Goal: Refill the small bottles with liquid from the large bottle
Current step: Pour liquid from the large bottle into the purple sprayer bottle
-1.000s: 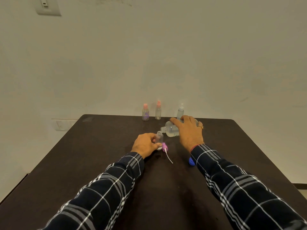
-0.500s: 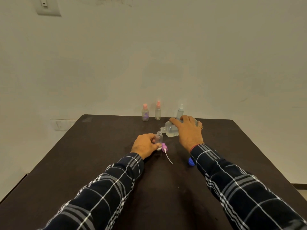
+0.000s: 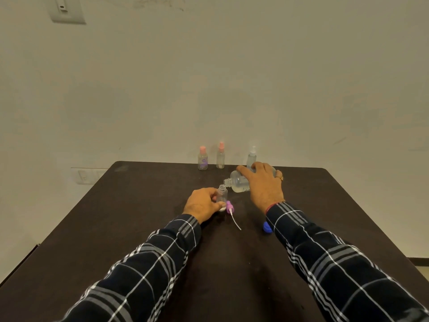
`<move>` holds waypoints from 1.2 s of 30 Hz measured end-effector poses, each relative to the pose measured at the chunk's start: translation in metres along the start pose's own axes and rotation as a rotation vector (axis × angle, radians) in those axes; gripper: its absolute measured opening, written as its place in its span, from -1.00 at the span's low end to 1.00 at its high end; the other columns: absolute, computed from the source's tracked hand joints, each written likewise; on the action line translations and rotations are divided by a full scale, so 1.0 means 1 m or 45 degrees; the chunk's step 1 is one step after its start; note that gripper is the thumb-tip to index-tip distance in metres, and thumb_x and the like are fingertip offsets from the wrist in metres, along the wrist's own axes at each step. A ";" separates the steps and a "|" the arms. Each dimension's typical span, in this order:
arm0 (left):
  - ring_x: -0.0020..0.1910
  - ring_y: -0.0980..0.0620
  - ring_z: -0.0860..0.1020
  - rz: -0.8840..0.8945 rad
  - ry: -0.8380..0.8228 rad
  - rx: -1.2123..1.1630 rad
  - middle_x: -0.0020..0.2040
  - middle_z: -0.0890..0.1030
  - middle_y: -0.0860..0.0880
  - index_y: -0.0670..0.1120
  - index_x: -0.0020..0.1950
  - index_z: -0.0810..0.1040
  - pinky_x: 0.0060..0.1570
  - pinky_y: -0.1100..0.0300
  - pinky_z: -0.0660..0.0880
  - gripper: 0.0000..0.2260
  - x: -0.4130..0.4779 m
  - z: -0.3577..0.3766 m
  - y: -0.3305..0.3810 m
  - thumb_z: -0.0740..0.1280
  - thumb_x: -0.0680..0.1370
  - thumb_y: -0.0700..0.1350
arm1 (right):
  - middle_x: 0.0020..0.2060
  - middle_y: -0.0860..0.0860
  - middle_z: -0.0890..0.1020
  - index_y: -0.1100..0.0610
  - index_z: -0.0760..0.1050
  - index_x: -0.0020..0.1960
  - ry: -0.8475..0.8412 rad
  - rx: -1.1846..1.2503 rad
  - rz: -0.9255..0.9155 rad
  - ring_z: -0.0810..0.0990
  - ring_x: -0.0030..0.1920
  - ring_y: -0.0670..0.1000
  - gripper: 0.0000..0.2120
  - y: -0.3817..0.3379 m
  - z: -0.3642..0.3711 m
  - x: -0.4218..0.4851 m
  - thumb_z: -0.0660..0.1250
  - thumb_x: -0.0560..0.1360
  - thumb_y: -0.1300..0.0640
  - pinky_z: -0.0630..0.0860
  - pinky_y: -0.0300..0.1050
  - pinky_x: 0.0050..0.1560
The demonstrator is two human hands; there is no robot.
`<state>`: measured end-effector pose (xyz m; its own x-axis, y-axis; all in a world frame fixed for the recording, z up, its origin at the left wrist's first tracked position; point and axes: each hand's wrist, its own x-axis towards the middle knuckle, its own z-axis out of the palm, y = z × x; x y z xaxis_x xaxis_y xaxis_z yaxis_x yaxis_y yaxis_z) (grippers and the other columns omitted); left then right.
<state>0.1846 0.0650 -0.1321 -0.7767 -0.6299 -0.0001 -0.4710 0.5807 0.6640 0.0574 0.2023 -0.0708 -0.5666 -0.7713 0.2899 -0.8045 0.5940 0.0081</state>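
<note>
The right hand (image 3: 263, 185) is gripping the large clear plastic bottle (image 3: 239, 183), tilting its neck over the small uncapped clear bottle (image 3: 222, 194), which the left hand's (image 3: 201, 204) fingers are holding upright on the dark worktop (image 3: 139, 205).

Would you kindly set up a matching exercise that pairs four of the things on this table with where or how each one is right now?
Things:
1. large bottle
2. uncapped small bottle
3. purple spray top
4. blue cap

States:
A. lying on the table beside the right sleeve
B. upright, held by the left hand
C. tipped sideways, gripped by the right hand
D. lying on the table, white tube trailing toward the person

Pairs: 1-C, 2-B, 3-D, 4-A
</note>
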 end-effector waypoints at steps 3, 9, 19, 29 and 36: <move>0.04 0.04 0.59 -0.002 -0.010 -0.011 0.04 0.64 0.03 0.00 0.20 0.61 0.18 0.02 0.56 -0.74 0.000 0.000 0.000 0.47 0.53 0.02 | 0.37 0.09 0.34 -0.22 0.22 0.48 0.006 0.006 0.000 0.26 0.43 0.17 -0.37 0.001 0.000 0.000 0.39 0.53 0.13 0.20 0.34 0.39; 0.06 0.03 0.59 -0.015 -0.023 -0.015 0.06 0.64 0.02 0.01 0.23 0.60 0.22 -0.01 0.55 -0.72 0.000 0.000 0.000 0.46 0.53 0.01 | 0.38 0.10 0.33 -0.21 0.22 0.48 -0.011 0.013 0.005 0.25 0.44 0.18 -0.36 0.000 -0.001 -0.001 0.40 0.52 0.13 0.19 0.36 0.40; 0.08 0.02 0.59 -0.030 -0.025 -0.004 0.08 0.64 0.01 0.01 0.23 0.60 0.22 0.00 0.55 -0.71 0.000 -0.001 0.002 0.47 0.53 0.02 | 0.38 0.10 0.33 -0.21 0.22 0.48 -0.005 0.014 0.006 0.25 0.44 0.18 -0.37 -0.001 -0.002 -0.002 0.39 0.53 0.13 0.18 0.37 0.41; 0.03 0.02 0.61 -0.019 -0.005 -0.003 0.03 0.65 0.02 0.00 0.21 0.61 0.18 -0.01 0.57 -0.70 -0.001 0.000 0.001 0.49 0.51 0.04 | 0.38 0.09 0.33 -0.21 0.22 0.49 -0.016 0.022 0.005 0.24 0.44 0.17 -0.39 -0.001 -0.003 -0.003 0.37 0.54 0.12 0.18 0.37 0.42; 0.05 0.02 0.61 -0.024 -0.012 0.001 0.07 0.65 0.01 -0.01 0.24 0.60 0.20 -0.01 0.56 -0.67 -0.001 -0.001 0.002 0.49 0.51 0.04 | 0.39 0.10 0.32 -0.20 0.21 0.49 -0.020 -0.005 0.001 0.23 0.45 0.18 -0.38 -0.002 -0.006 -0.003 0.38 0.53 0.12 0.17 0.37 0.43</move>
<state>0.1845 0.0663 -0.1299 -0.7716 -0.6358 -0.0201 -0.4863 0.5692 0.6630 0.0616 0.2045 -0.0659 -0.5700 -0.7744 0.2746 -0.8033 0.5955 0.0119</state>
